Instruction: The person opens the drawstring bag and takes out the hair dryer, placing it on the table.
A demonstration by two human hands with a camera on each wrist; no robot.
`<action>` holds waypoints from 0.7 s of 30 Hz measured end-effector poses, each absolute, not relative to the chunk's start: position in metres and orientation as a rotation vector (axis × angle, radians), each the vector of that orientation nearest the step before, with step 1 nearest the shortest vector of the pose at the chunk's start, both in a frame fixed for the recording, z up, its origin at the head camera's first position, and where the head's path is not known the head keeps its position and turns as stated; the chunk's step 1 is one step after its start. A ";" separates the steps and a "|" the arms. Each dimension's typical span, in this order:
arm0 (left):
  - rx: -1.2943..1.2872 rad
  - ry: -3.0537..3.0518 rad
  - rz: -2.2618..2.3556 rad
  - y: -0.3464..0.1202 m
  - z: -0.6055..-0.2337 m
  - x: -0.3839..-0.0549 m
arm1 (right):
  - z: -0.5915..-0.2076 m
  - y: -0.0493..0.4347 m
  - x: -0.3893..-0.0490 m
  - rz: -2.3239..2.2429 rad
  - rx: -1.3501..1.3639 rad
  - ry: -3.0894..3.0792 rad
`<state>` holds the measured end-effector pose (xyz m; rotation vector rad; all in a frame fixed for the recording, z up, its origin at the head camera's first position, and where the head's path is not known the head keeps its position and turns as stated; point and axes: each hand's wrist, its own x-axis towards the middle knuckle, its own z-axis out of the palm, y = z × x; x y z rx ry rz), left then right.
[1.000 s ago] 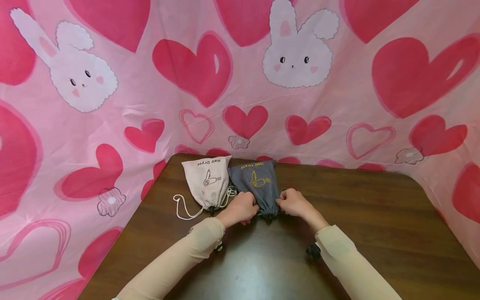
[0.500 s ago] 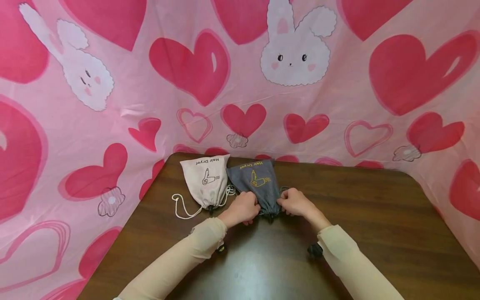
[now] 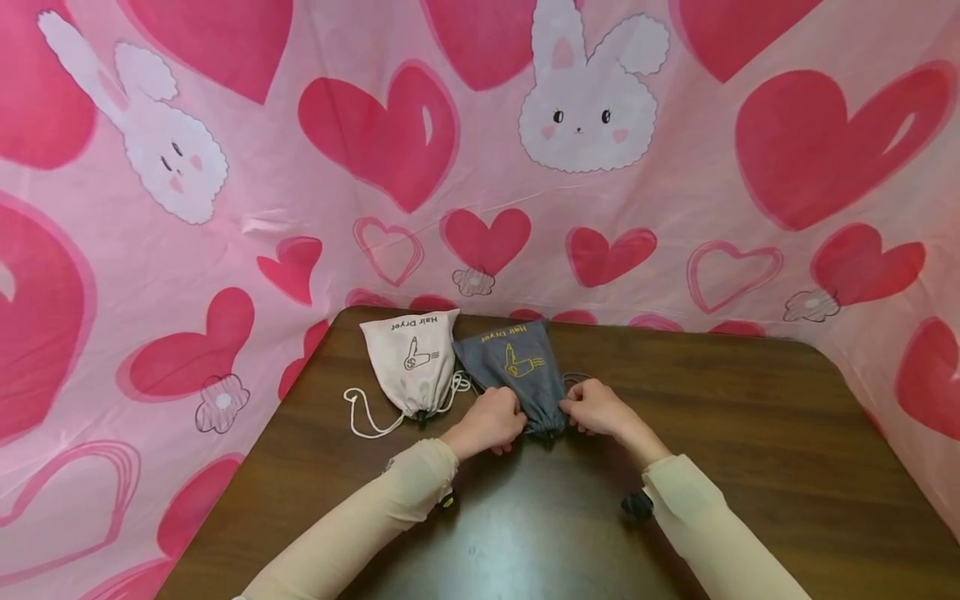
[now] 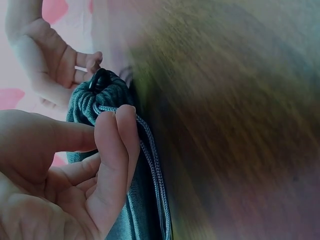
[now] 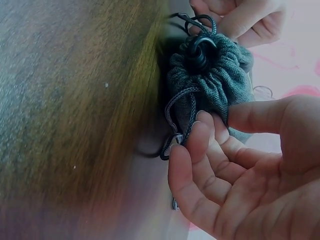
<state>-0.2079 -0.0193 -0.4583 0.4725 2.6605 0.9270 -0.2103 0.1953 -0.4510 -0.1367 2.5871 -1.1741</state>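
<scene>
A dark grey drawstring bag point(image 3: 517, 358), printed in yellow with "Hair Dryer" and a dryer picture, lies on the table with its gathered neck toward me. My left hand point(image 3: 491, 419) pinches its left side by the neck, beside a doubled grey cord point(image 4: 152, 155) in the left wrist view. On the opposite side, my right hand point(image 3: 596, 406) pinches the cloth between thumb and fingers, close to a cord loop point(image 5: 170, 110). Black plug prongs point(image 5: 202, 47) poke out of the neck in the right wrist view. Whatever fills the bag is hidden.
A cream drawstring bag point(image 3: 408, 367) with a similar print lies just left of the grey one, its white cord point(image 3: 367, 421) looped out on the wood. The brown table point(image 3: 735, 417) meets a pink heart-and-rabbit cloth point(image 3: 480, 150) behind and at both sides.
The neck of the grey bag has shifted slightly right and toward me, both hands moving with it. The cream bag stays in place.
</scene>
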 end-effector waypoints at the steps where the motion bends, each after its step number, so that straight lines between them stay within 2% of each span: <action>1: 0.473 2.657 0.928 -0.019 -0.459 -0.207 | -0.451 0.196 -0.209 -1.178 -0.145 2.587; 21: 0.467 2.565 1.024 -0.014 -0.460 -0.201 | -0.450 0.204 -0.199 -1.213 -0.139 2.597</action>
